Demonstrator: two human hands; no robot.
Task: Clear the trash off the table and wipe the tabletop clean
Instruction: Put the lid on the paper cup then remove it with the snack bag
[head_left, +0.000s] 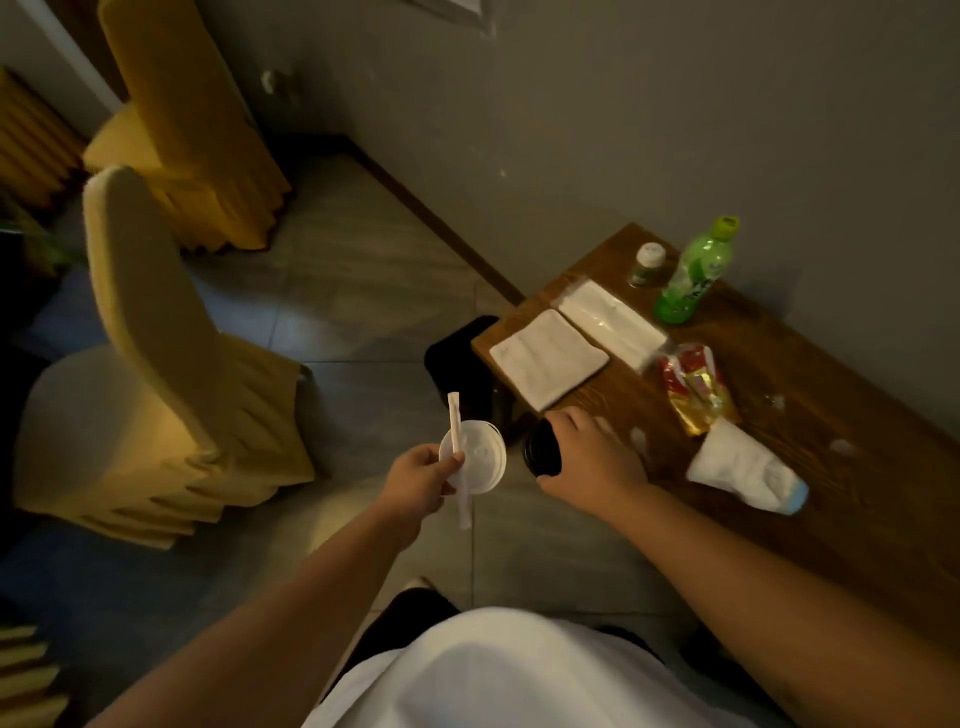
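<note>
Dim grey tiles cover the floor (363, 291), with two cloth-covered chairs (156, 364) on the left and a wooden worktop (831, 415) running along the wall on the right. On the worktop, from far to near, stand a green bottle (696, 270) and a small jar (647, 265), then a flat plastic packet (608, 317) beside a folded white cloth (548, 358), a red and gold snack wrapper (693, 387) and a white sock (748, 473). A black bin (460, 358) sits on the floor just off the worktop's far-left corner. The left hand (415, 480) is pinched shut on a white lid (475, 454) and a paper-wrapped straw (457, 457), held over the floor. The right hand (587, 457) is wrapped around a dark cup (540, 449) at the worktop's near-left edge
</note>
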